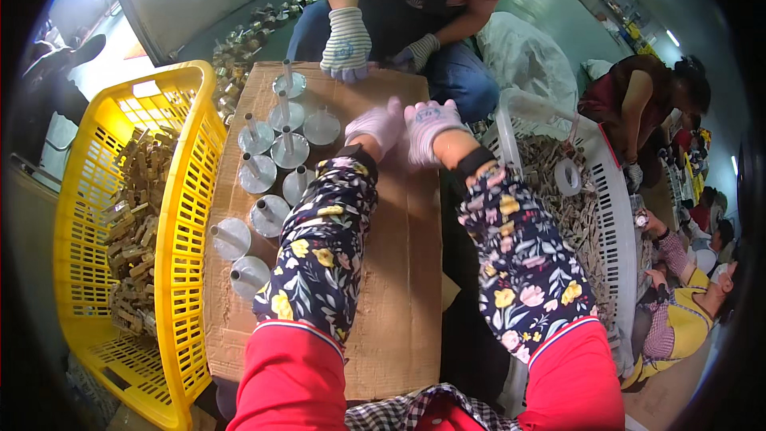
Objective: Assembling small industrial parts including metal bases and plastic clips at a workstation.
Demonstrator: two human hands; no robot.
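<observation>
- Stemmed discs (289, 150) are spread over the left of the surface (399, 287); the nearest could be tipped if brushed by the left sleeve (327, 223).
- Those at the left edge could be pushed off toward the yellow crate (165, 271).
- Left hand (378, 127) and right hand (433, 123), upper centre, are seen partly curled; whether anything is held cannot be told.
- Fingers could be bumped by the co-worker's hand (346, 41).

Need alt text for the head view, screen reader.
The person's gloved left hand and right hand are close together over a cardboard surface's far right; whether they hold anything is unclear. Metal discs, most with tubes, line its left side. A yellow basket of metal parts is at left, a white basket at right, a co-worker opposite.
</observation>
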